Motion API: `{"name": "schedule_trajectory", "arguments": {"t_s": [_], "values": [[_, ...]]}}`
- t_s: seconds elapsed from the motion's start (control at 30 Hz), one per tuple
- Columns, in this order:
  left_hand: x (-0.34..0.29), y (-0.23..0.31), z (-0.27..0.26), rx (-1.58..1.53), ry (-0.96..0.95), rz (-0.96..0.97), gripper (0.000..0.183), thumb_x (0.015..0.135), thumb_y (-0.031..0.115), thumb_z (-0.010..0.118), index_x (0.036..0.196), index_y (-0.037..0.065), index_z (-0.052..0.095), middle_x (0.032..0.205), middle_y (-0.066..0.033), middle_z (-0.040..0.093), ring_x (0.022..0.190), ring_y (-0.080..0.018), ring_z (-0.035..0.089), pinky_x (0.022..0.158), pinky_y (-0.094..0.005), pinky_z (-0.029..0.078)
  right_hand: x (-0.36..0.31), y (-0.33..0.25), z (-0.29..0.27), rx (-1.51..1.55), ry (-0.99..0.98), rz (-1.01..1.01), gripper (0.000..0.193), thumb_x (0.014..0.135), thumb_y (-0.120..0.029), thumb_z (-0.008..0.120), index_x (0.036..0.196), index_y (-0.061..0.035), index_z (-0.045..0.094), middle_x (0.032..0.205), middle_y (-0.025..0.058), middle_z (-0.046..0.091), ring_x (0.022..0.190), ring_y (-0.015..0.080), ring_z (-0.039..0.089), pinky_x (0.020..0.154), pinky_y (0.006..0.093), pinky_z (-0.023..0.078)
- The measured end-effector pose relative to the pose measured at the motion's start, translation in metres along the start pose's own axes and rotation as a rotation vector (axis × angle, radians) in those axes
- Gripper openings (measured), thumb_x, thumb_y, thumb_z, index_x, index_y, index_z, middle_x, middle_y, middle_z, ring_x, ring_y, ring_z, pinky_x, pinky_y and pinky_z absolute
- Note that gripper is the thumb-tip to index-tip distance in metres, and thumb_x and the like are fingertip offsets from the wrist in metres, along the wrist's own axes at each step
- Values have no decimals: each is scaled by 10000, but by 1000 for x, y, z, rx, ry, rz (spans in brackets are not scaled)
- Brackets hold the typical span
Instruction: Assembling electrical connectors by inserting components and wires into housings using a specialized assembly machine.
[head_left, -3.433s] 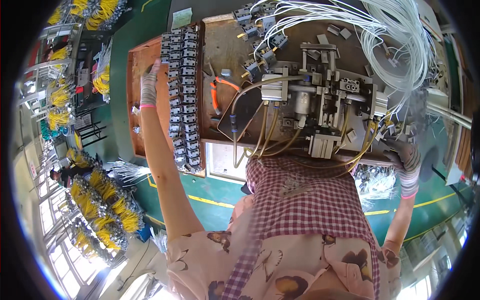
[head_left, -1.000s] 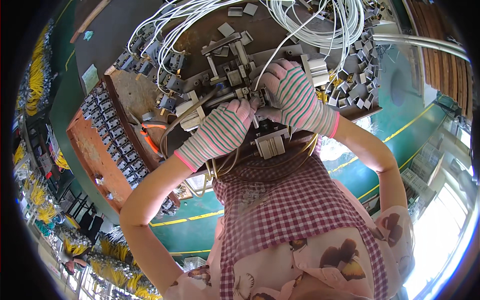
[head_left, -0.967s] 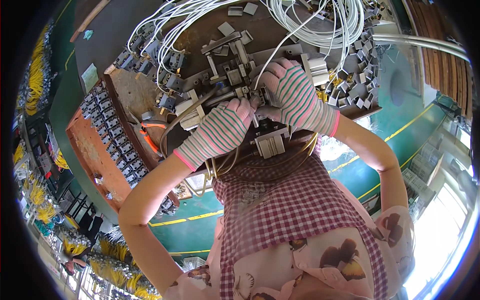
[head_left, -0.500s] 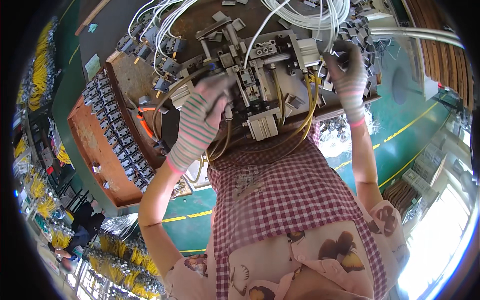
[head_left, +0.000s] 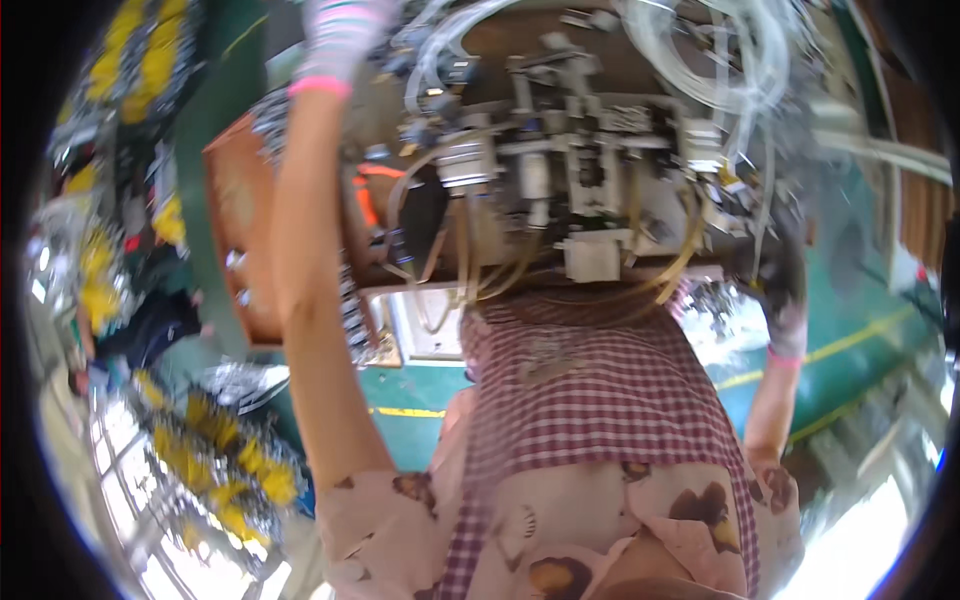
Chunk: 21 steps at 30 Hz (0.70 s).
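My left hand (head_left: 340,45), in a striped glove with a pink cuff, reaches to the far left of the bench. Its fingers run past the upper edge of the picture, so what they touch is hidden. At the right end of the bench, my right hand (head_left: 785,290) hangs low by the near edge, its dark-fingered glove smeared by motion. Between the arms stands a metal clamping fixture (head_left: 590,165) with yellowish air hoses (head_left: 685,240). White cables (head_left: 428,65) with small connector blocks lie beyond it on the left.
A coil of white cable (head_left: 745,95) lies at the far right. Left of the fixture are orange-handled pliers (head_left: 364,200) and a reddish-brown tray (head_left: 232,180), partly behind my left forearm. Bundles of yellow cable (head_left: 155,60) stand beyond the bench at left.
My left hand has left the fixture for the far left. My right hand has dropped from the fixture's right end toward the near edge. The whole view has shifted and blurred.
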<state>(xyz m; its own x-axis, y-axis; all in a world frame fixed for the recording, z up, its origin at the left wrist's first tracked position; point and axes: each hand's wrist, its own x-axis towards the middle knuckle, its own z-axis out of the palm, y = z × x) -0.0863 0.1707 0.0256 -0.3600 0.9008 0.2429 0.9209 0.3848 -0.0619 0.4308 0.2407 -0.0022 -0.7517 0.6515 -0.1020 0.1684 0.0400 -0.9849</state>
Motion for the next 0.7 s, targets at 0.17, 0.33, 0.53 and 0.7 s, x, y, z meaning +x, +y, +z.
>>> {"name": "schedule_trajectory", "arguments": {"t_s": [0.17, 0.33, 0.53, 0.7], "values": [[-42, -65, 52, -389, 504, -108, 196, 875, 180, 660, 1021, 57, 701, 992, -119, 697, 937, -253, 632, 869, -350, 498, -9, -14, 18, -551, 10, -148, 460, 836, -199, 742, 1213, -42, 528, 1110, 107, 616, 988, 220, 613, 847, 352, 500], [-179, -256, 87, -371, 375, -766, 371, 811, 325, 739, 1037, 33, 707, 986, -137, 706, 907, -275, 655, 848, -382, 503, 18, -6, 8, -1131, 220, -175, 282, 834, 81, 598, 1104, 1, 611, 1053, 137, 654, 984, 281, 627, 887, 356, 484], [-199, -263, 113, -1026, 38, -1093, 502, 780, 435, 780, 1034, 9, 706, 1006, -70, 706, 901, -143, 637, 799, -296, 499, 39, -42, 48, 511, -250, -229, 222, 856, 58, 554, 1059, -10, 614, 1034, 148, 688, 985, 263, 663, 882, 422, 506], [-210, -253, 110, -1067, 221, -1103, 404, 824, 344, 763, 1046, 13, 693, 989, -66, 708, 937, -145, 648, 768, -287, 501, 52, -33, 66, -1156, 90, -525, 296, 726, 28, 718, 985, -102, 653, 1050, 53, 680, 1002, 286, 599, 879, 410, 449]]}}
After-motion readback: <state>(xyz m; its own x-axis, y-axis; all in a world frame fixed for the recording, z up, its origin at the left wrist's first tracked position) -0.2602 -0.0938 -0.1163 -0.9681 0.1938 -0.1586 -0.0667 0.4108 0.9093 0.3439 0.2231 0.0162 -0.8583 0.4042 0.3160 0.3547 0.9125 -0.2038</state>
